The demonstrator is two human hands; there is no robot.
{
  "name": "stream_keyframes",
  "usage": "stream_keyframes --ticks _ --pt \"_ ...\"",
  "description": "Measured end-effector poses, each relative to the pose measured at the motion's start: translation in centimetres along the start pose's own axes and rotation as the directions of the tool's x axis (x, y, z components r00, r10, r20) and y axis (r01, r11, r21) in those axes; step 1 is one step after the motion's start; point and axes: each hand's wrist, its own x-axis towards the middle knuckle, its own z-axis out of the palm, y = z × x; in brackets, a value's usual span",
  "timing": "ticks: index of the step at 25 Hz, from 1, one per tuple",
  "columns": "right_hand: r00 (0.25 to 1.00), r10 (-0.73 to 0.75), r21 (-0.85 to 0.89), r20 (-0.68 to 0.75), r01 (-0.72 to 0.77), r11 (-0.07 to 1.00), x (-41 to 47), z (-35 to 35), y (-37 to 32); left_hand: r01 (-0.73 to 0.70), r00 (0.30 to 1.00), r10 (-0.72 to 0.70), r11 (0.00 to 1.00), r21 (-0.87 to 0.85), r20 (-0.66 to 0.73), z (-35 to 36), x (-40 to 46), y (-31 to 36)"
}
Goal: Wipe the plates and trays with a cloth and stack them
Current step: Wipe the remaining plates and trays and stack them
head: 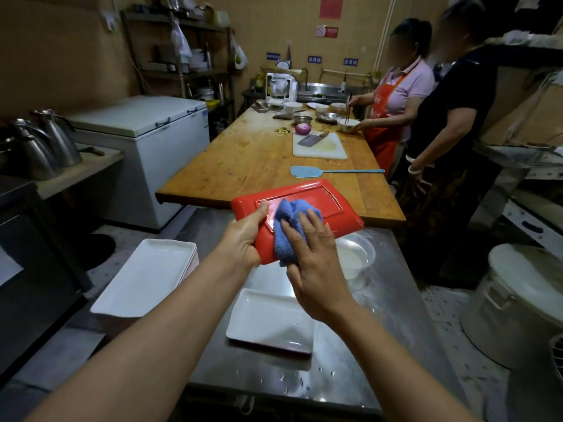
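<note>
Left hand (pixel 240 239) holding red tray (pixel 320 202), right hand (pixel 313 254) pressing blue cloth (pixel 289 220)

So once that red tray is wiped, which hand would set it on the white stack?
Probably the left hand: it already grips the red tray, and the white stack lies on its side. The right hand presses the cloth.

Both arms outstretched; left hand (pixel 243 239) curled in grip, thumb on top; right hand (pixel 313 263) fingers spread, pressing down.

Above the near desk (pixel 359 354) the left hand (pixel 240 239) holds a tray (pixel 307 196), the right hand (pixel 313 263) presses a cloth (pixel 289 220) on it, a plate (pixel 271 321) lies below, and a tray stack (pixel 146 275) sits left.
</note>
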Motion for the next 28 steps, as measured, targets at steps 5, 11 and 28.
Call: stream_keyframes --ticks 5,11,28 --pt "0.997 -0.038 -0.002 0.071 0.038 0.999 0.6 1.7 -1.5 -0.092 0.993 0.091 0.996 -0.001 -0.081 -2.4 0.0 -0.8" --pt "0.982 0.059 -0.108 0.181 -0.039 0.993 4.0 1.2 0.5 -0.168 0.974 0.170 0.985 0.026 -0.152 -5.4 -0.8 -0.7" --pt "0.987 -0.079 0.133 0.137 0.060 0.989 1.7 7.1 -5.2 -0.014 0.977 -0.025 0.983 -0.182 -0.211 -12.3 -1.0 1.1"
